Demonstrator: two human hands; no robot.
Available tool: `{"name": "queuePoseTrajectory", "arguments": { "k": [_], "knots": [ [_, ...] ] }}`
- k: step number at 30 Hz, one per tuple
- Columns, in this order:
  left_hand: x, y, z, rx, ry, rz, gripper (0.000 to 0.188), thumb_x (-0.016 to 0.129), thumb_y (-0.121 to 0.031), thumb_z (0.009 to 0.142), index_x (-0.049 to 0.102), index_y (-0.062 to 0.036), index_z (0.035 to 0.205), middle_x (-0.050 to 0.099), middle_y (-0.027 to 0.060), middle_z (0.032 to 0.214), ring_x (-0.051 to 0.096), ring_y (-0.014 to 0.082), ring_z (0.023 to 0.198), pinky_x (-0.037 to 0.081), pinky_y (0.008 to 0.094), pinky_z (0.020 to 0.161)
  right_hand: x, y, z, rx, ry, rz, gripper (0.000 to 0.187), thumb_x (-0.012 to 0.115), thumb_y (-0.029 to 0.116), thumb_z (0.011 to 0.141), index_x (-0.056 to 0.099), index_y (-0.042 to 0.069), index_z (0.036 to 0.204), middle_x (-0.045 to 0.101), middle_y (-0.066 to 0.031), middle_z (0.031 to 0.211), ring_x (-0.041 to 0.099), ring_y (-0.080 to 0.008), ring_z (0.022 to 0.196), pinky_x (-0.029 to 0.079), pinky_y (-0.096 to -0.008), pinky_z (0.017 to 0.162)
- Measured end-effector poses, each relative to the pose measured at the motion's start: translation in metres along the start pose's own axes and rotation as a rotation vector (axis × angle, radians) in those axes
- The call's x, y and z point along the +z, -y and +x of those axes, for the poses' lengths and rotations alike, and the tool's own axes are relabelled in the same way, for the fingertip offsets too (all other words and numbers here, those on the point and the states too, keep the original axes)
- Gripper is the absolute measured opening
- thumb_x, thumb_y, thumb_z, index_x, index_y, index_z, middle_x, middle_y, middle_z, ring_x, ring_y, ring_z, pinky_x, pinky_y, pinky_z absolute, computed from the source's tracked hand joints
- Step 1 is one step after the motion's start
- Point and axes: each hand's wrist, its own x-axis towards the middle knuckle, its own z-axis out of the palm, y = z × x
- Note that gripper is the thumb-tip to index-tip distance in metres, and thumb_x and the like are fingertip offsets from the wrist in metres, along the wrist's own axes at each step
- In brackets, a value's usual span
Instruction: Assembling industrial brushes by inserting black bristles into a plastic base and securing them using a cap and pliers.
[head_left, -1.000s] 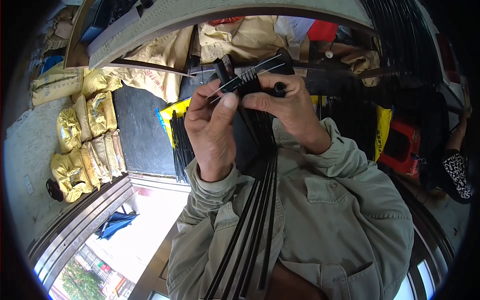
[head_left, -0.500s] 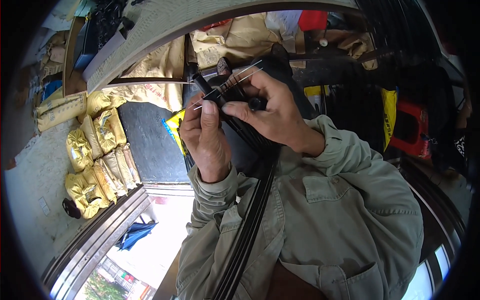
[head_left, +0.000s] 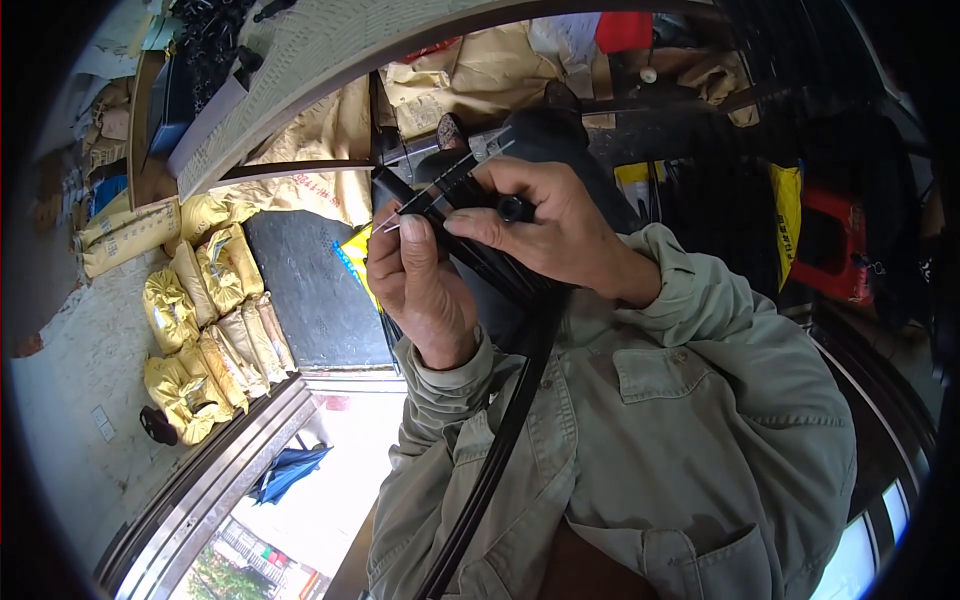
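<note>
Both hands meet at the upper middle, on what looks like a black umbrella frame of long thin ribs around a dark tube. My left hand pinches near the hub, thumb up, with thin metal wires by its fingertips. Closed from the other side, my right hand grips the ribs, its thumb and forefinger close to the left thumb. A round black tube end shows in its palm. Further wires stick out past the right fingers. The ribs run down across my chest; fingers hide the exact joint.
Stacked yellow-brown sacks stand at the left wall. A bench or table edge arcs above the hands, with brown paper beyond it. A red stool is at right, and a blue umbrella lies by the doorway.
The view has shifted slightly. The dark tube and the wires tilt a little differently between my fingers, and the ribs over my chest lie closer together. Both hands keep their grip.
</note>
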Motion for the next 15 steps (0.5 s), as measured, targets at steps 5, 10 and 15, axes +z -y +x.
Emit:
{"name": "queuePoseTrajectory", "arguments": {
  "k": [5,10,15],
  "knots": [
    [0.0,0.007,-0.004,-0.002,0.027,-0.108,0.025,0.055,-0.014,0.087,0.052,0.0039,0.105,0.06,0.0092,0.092,0.055,0.0121,0.082,0.044,0.0242,0.076,0.002,-0.005,0.004,0.107,0.046,0.35,0.018,0.065,0.013,0.08,0.061,-0.001,0.089,0.057,0.0003,0.075,0.049,-0.0029,0.069,0.038,-0.0175,0.059],
    [-0.003,0.018,0.001,0.108,0.118,-0.154,0.025,0.053,-0.013,0.087,0.054,0.0051,0.104,0.06,0.0109,0.096,0.056,0.0134,0.087,0.043,0.0243,0.08,-0.01,0.003,0.006,0.2,0.091,0.24,0.018,0.063,0.016,0.082,0.06,0.0,0.089,0.056,0.0,0.078,0.049,-0.0034,0.07,0.039,-0.0184,0.06],
    [0.014,0.011,0.002,0.019,0.166,-0.231,0.023,0.055,-0.008,0.084,0.057,0.0064,0.103,0.061,0.0125,0.099,0.058,0.0141,0.089,0.044,0.0237,0.082,-0.053,0.017,0.037,-0.084,-0.224,0.53,0.02,0.061,0.017,0.083,0.058,0.004,0.096,0.056,-0.0016,0.083,0.05,-0.0039,0.068,0.042,-0.0186,0.059]
  ]
}}
